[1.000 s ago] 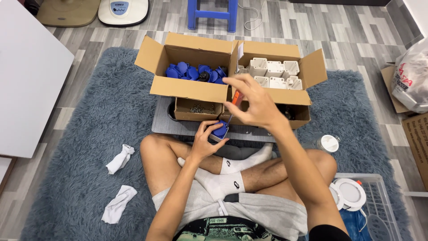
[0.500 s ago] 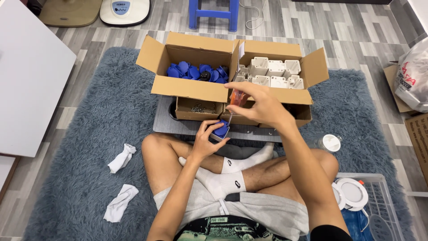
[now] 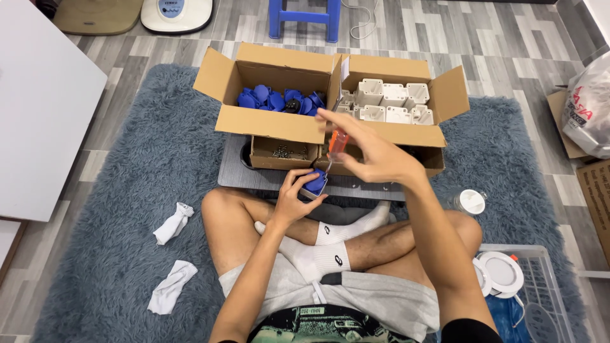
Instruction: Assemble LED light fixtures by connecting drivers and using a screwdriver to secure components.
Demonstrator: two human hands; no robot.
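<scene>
Head view | our left hand (image 3: 293, 202) grips a small blue plastic part (image 3: 316, 182) above the grey board (image 3: 254, 179) | right hand (image 3: 372, 152) pinches an orange-handled screwdriver (image 3: 337, 143) (tip down on it) | part seems light, stiff; hold by its sides.

**Grey plank floor, shaggy rug**

The floor (image 3: 495, 38) is grey wood-look planks under even light. A shaggy blue-grey rug (image 3: 127, 171) covers the middle. A white furniture panel (image 3: 38, 121) fills the left edge. A blue stool (image 3: 304, 16) and a white round appliance (image 3: 176, 13) stand at the top edge beyond the rug.
</scene>
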